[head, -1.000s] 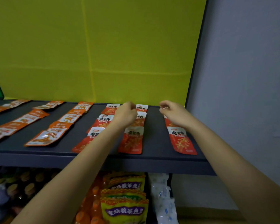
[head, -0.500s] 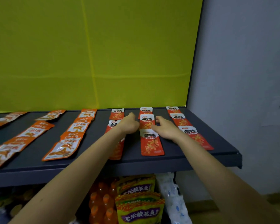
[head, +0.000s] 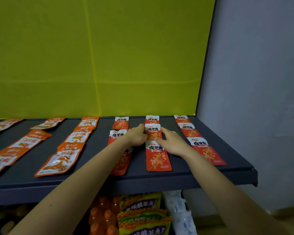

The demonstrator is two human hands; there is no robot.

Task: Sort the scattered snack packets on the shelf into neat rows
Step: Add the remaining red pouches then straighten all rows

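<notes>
Middle packet (head: 152, 132) between curled left hand (head: 137, 135), grip hidden, and flat-fingered right hand (head: 172, 141)

A yellow-green back panel (head: 109, 56) fills the upper view, crossed by 1 vertical seam and 1 faint horizontal crease. A dark upright post (head: 206, 65) separates it from a grey wall (head: 255, 68) on the right. Low in the view stand orange soda bottles (head: 100, 216). Just right of them are stacked yellow-and-purple snack bags (head: 141, 206), then a white packet with blue marks (head: 178, 212). The brown floor (head: 227, 225) shows beyond.
</notes>
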